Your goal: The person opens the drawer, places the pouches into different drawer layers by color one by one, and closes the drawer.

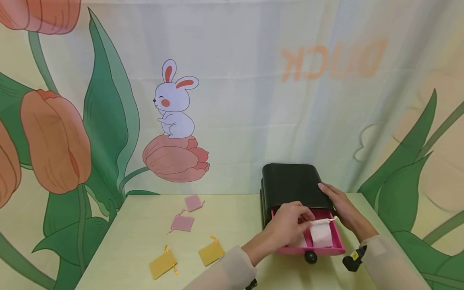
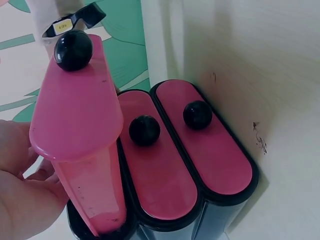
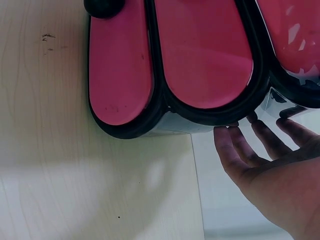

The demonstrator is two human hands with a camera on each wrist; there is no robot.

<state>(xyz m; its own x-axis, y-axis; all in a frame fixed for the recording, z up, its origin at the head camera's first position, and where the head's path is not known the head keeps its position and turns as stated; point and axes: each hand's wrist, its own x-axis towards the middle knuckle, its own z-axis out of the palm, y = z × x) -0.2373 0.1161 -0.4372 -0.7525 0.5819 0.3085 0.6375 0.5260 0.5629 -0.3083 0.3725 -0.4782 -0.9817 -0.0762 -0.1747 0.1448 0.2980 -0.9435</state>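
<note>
A black storage box (image 1: pixel 291 183) with pink drawer fronts stands at the table's right. Its top drawer (image 1: pixel 338 237) is pulled out by its round black knob side. Inside lies a white drawstring pouch (image 1: pixel 321 234), and another white piece (image 1: pixel 300 241) shows partly beneath my left hand (image 1: pixel 288 223). The fingers of that hand are bent over the drawer and appear to pinch the pouch's upper left corner. My right hand (image 1: pixel 342 205) rests against the box's right side; in the right wrist view its extended fingers (image 3: pixel 270 142) touch the casing.
Two pink pouches (image 1: pixel 182 223) and two yellow pouches (image 1: pixel 163 265) lie on the left of the table (image 1: pixel 123 241). Two lower drawers (image 2: pixel 160 175) are closed, with black knobs protruding. A printed curtain (image 1: pixel 235 100) hangs behind the table.
</note>
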